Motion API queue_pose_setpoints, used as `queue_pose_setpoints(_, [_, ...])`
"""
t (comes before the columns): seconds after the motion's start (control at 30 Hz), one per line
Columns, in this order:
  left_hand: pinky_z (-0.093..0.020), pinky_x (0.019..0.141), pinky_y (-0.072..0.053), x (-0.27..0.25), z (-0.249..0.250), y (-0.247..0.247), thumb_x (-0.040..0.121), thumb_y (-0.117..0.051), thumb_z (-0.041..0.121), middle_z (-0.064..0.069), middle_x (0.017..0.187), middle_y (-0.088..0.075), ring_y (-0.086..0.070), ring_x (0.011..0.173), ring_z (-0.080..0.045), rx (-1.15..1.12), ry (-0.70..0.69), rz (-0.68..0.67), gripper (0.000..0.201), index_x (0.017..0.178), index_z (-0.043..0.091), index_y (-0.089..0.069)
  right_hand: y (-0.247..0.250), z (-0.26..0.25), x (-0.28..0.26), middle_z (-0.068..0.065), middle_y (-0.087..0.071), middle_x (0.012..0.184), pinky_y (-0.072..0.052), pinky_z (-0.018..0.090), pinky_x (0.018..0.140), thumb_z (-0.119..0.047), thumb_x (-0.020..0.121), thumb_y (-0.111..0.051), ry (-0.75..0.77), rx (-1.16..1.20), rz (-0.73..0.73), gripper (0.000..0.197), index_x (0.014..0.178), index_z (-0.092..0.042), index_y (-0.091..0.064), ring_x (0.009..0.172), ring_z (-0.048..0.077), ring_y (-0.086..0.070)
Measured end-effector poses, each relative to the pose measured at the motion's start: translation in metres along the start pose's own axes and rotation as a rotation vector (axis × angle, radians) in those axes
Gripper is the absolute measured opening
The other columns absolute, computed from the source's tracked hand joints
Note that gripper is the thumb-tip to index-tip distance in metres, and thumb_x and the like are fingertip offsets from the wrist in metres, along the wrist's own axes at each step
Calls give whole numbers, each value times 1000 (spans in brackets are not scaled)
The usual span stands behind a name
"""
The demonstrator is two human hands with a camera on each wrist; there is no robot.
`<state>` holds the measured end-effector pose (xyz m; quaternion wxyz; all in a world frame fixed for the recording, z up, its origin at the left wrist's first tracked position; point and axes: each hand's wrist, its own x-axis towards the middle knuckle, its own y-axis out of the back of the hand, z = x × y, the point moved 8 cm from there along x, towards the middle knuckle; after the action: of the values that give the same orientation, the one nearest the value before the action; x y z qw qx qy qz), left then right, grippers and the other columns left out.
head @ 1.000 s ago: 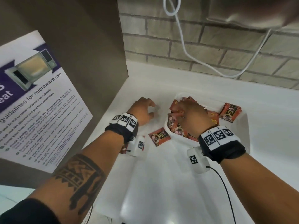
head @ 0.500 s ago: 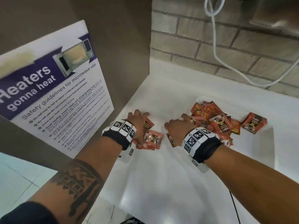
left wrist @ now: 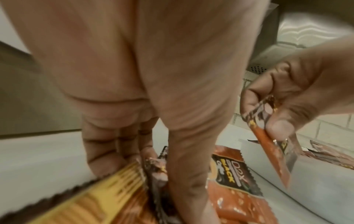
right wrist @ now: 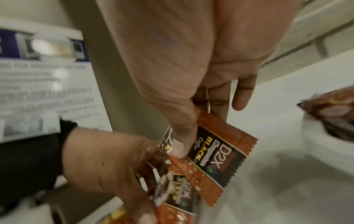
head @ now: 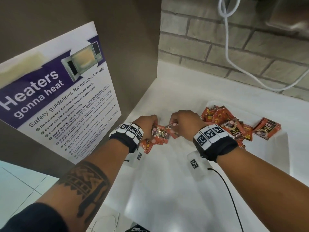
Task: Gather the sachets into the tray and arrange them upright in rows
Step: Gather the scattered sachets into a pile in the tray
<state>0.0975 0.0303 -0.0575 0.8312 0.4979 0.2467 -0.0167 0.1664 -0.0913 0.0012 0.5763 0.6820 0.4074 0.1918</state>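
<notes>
A white tray (head: 282, 148) sat on the white counter (head: 167, 198) to your right, holding a loose heap of sachets (head: 222, 121) that lay flat, tilted and overlapping; none stood in a row. One more sachet in the tray (head: 265, 128) lay apart from the heap, near the right rim. The packets were orange-red foil with crimped, saw-toothed ends, a dark panel lettered "D2X" and "BLACK" in white and yellow, and a picture of a coffee cup.

Your hands met just left of the tray, above the counter. Your left hand (head: 147, 124) had its fingers curled round a small bunch of sachets (head: 160, 133); the left wrist view showed the fingers (left wrist: 99, 148) closed down on one side of the bunch and the thumb pressed on the other. Your right hand (head: 185, 123) pinched a single sachet (right wrist: 216, 153), thumb (right wrist: 180, 141) flat on its printed face and the fingers behind it, the little finger held loosely out. That packet hung tilted and touched the top of the left hand's bunch.

A further sachet on the counter (head: 147, 147) showed below your left wrist. A microwave safety poster (head: 55, 101) was fixed to the brown panel at left, and a white cable (head: 234, 64) trailed down the brick wall (head: 209, 39) behind.
</notes>
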Motion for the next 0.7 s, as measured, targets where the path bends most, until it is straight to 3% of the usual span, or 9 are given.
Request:
queue_pose_setpoints(0.17, [-25, 76, -45, 2, 9, 1, 68, -90, 18, -1, 112, -67, -63, 98, -21, -33, -76, 51, 66, 124, 19, -55, -24, -10, 5, 0, -65, 105, -49, 26, 78, -22, 79, -81, -29, 186, -102, 15, 91, -22, -72, 90, 16, -62])
queue_pose_setpoints(0.3, [-24, 76, -45, 2, 12, 1, 69, -88, 10, -1, 108, -68, -63, 96, -20, -60, -127, 70, 61, 121, 17, -58, -38, -5, 8, 2, -68, 110, -47, 25, 80, -21, 86, -73, -86, 142, -99, 21, 106, -17, -71, 96, 18, -61])
queue_pose_setpoints(0.4, [-24, 77, -48, 2, 11, 7, 71, -83, 4, 4, 100, -64, -62, 93, -18, -68, -132, 106, 55, 118, 18, -59, -26, 7, 7, 2, -68, 112, -49, 28, 83, -19, 88, -69, -132, 182, -16, 20, 108, -18, -71, 100, 21, -62])
queue_pose_setpoints(0.53, [-21, 71, -44, 7, 7, 27, 71, -81, 0, 4, 101, -63, -59, 87, -16, -99, -127, 176, 47, 110, 21, -64, 12, 25, -1, -3, -70, 100, -41, 21, 67, -22, 86, -74, -185, 318, 108, 15, 100, -22, -72, 87, 16, -64])
queue_pose_setpoints(0.63, [-18, 59, -41, 11, 13, 53, 72, -81, 0, 8, 88, -62, -58, 76, -12, -158, -138, 239, 43, 101, 25, -64, 51, 52, -22, -12, -66, 86, -39, 19, 54, -24, 87, -72, -262, 434, 254, 9, 95, -29, -70, 70, 8, -61])
queue_pose_setpoints(0.7, [-19, 60, -43, 13, 25, 71, 72, -82, 2, 8, 87, -62, -58, 76, -12, -198, -157, 276, 40, 100, 23, -63, 74, 81, -43, -9, -67, 86, -41, 18, 53, -21, 87, -72, -321, 524, 394, 9, 90, -30, -69, 68, 5, -62])
